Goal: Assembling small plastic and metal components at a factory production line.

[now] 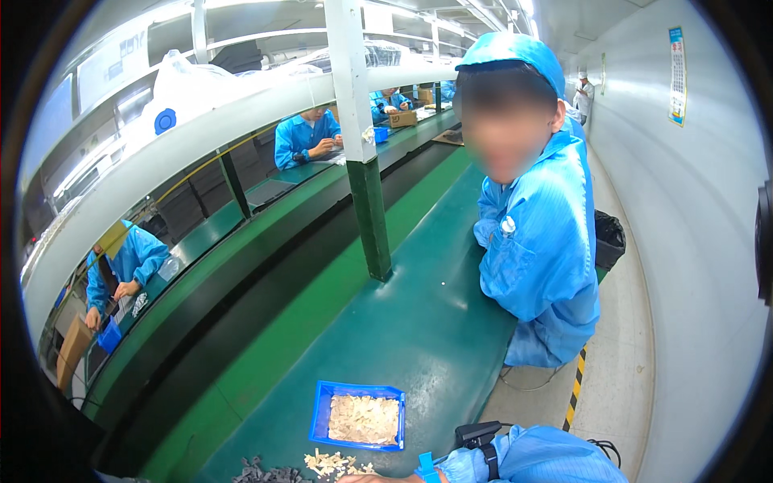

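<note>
Only a strip of my right hand (pixel 378 479) shows at the lower edge, beside a loose pile of small pale yellow pieces (pixel 334 464); its fingers are cut off by the picture's edge. A blue sleeve (pixel 531 457), with a dark strapped device (pixel 478 435) and a light blue wristband (pixel 427 467), covers that arm. Beyond the hand stands a blue plastic bin (pixel 320 412) filled with flat pale yellow pieces (pixel 364 419). A heap of dark grey pieces (pixel 270 472) lies left of the loose pale ones. My left hand is out of view.
A person in blue workwear (pixel 535 233) leans on the green table (pixel 419 346) at the right. A green-and-white post (pixel 362 161) rises from the table's far side, next to a green conveyor (pixel 266 346). Other people work across it. A black-lined bin (pixel 609 239) stands by the aisle.
</note>
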A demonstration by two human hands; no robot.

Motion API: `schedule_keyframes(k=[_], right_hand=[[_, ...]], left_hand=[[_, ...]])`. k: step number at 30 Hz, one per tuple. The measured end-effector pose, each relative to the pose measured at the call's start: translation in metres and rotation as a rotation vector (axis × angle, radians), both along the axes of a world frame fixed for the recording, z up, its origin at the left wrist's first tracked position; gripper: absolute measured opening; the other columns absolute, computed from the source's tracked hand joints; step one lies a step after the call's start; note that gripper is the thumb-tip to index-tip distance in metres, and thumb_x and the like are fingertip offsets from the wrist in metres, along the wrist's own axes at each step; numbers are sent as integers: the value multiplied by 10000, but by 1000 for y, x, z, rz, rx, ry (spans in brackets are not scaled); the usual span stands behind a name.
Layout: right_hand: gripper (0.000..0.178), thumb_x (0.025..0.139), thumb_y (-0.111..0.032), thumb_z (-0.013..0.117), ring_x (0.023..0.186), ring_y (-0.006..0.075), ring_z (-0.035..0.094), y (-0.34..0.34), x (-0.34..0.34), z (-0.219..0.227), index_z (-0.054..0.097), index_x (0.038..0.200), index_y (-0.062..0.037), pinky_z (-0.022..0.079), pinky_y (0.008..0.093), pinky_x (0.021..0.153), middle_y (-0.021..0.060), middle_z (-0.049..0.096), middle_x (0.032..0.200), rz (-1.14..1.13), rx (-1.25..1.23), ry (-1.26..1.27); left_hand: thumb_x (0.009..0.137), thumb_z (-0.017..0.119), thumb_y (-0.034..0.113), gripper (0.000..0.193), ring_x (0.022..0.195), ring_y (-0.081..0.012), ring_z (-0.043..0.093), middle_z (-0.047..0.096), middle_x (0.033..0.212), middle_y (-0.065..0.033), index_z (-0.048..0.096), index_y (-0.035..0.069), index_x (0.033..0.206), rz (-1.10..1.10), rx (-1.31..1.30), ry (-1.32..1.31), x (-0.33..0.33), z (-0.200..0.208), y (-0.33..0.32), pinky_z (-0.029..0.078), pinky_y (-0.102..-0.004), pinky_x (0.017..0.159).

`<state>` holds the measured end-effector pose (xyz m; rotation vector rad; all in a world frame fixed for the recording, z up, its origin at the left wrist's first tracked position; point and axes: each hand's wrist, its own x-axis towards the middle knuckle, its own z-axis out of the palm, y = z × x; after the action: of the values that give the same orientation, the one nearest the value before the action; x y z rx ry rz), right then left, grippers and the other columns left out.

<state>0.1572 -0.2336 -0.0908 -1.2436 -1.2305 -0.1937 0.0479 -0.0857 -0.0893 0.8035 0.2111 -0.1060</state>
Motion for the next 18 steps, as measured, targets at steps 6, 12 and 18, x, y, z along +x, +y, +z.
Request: schedule_keyframes(k=[6, 12, 18], right_hand=[[132, 746, -107, 614, 615, 252, 556, 8, 3, 5, 619, 860, -41, 421, 354, 573, 83, 582, 681, -51, -58, 28], [214, 725, 15, 626, 889, 244, 577, -1, 7, 18, 542, 922, 0, 456, 310, 757, 127, 580, 914, 71, 16, 591], [76, 780, 68, 554, 939, 190, 520, 13, 1, 4, 538, 847, 35, 456, 328, 797, 159, 517, 1037, 331, 87, 998]], left_hand=[[797, 608, 83, 349, 768, -129, 523, 580, 970, -97, 517, -89, 1086, 112, 268, 56, 2, 26, -5, 427, -236, 680], [753, 566, -87, 235, 746, -230, 621, 596, 909, -193, 587, -89, 987, 324, 384, -147, 15, 31, -7, 513, -289, 670], [766, 578, -79, 253, 752, -182, 617, 600, 932, -165, 595, -49, 1016, 382, 378, -115, 10, 21, -11, 503, -253, 667]])
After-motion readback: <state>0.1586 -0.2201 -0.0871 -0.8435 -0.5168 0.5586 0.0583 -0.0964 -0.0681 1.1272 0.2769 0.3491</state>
